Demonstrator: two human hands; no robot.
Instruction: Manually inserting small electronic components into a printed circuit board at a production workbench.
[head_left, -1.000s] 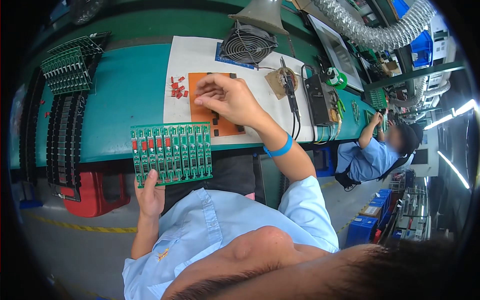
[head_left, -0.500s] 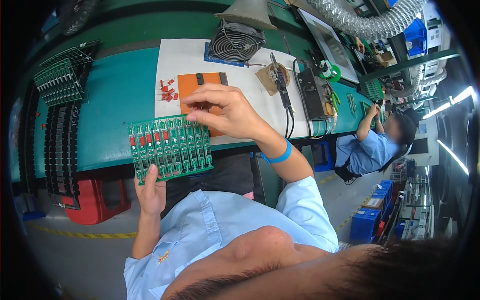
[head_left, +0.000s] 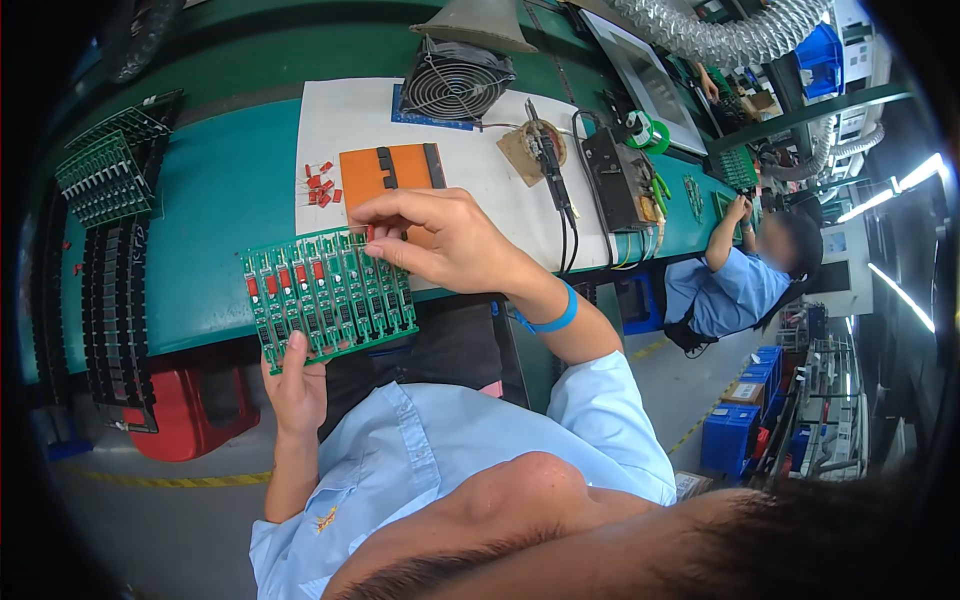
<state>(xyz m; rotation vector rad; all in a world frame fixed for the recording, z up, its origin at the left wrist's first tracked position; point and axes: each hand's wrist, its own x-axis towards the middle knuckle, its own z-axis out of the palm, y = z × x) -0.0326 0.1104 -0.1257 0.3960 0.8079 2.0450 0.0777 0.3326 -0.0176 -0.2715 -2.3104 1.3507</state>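
My left hand (head_left: 297,385) grips the lower left edge of a green circuit board panel (head_left: 335,310), its thumb on the front. The panel is tilted up at the bench's near edge. Several red box-shaped components (head_left: 285,279) sit in a row along its upper left part, and black parts line its lower half. At the panel's top edge, my right hand (head_left: 435,235) pinches another red component (head_left: 370,233) between thumb and fingers. Whether its leads touch the board cannot be made out.
Loose red components (head_left: 322,187) lie on white paper beside an orange board (head_left: 358,170). Behind are a fan (head_left: 458,82), a soldering iron (head_left: 545,150) and a black box (head_left: 612,178). A rack (head_left: 115,310) with boards stands left. Another person (head_left: 740,275) works at right.
My right hand has tilted and dropped slightly toward the panel's top edge, and the red component shows more clearly in its fingers. The whole view has shifted a little.
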